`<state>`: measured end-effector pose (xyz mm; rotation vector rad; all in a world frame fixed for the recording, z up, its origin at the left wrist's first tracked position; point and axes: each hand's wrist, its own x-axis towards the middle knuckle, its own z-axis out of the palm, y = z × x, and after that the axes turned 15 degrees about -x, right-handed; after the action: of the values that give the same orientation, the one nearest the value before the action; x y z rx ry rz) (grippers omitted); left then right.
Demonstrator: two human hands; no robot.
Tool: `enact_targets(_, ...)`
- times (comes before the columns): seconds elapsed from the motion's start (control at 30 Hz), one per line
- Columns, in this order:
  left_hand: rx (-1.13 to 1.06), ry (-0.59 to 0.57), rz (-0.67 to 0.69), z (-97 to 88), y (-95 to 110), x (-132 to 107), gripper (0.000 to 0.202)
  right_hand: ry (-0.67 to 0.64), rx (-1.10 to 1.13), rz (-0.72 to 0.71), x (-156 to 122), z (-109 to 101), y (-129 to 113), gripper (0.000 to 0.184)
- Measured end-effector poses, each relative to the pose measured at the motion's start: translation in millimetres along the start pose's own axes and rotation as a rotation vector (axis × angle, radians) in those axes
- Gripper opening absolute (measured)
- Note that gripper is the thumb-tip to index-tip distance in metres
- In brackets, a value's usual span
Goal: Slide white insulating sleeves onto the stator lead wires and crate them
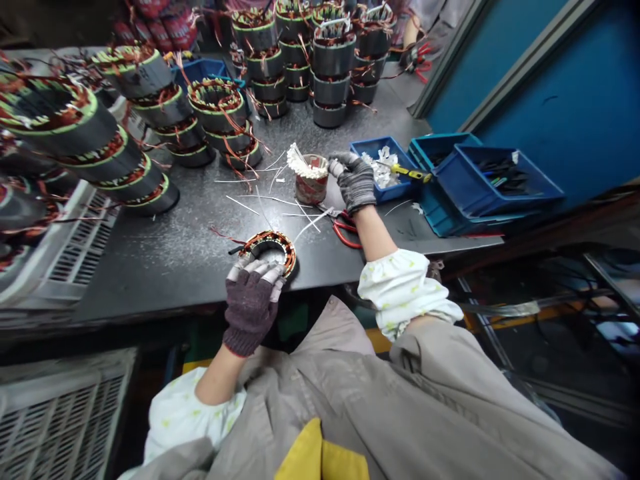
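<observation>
My left hand [253,293], in a dark knit glove, grips the near rim of a wound motor stator [270,248] that lies flat at the table's front edge. My right hand [355,180], in a grey glove, reaches forward to a small red cup [311,183] full of white strips; its fingertips pinch at the cup's rim, and I cannot make out what they hold. Loose white strips [280,200] lie scattered on the dark tabletop [190,247] between the cup and the stator.
Red-handled pliers [345,233] lie under my right wrist. Blue bins [480,177] with small parts and a yellow tool stand at the right. Stacks of wound stators [150,100] crowd the left and back. A white crate [65,253] sits at the left edge. Another person's hand [415,47] works at the far back.
</observation>
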<state>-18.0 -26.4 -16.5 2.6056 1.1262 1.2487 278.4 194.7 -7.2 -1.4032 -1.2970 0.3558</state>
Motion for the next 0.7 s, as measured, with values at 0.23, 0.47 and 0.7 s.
enact_targets(0.23,0.001,0.006,-0.103,6.2,0.4,11.2,0.026,-0.095,0.2,-0.146,-95.8,-52.9,-58.5,0.025)
enact_targets(0.47,0.021,-0.103,-0.188,7.6,-7.6,19.6,0.028,-0.601,0.126,-0.427,-221.4,-88.3,-84.8,0.032)
enact_targets(0.7,0.044,-0.148,-0.217,4.0,-9.8,21.6,0.028,-0.698,0.085,-0.414,-234.7,-75.9,-73.5,0.034)
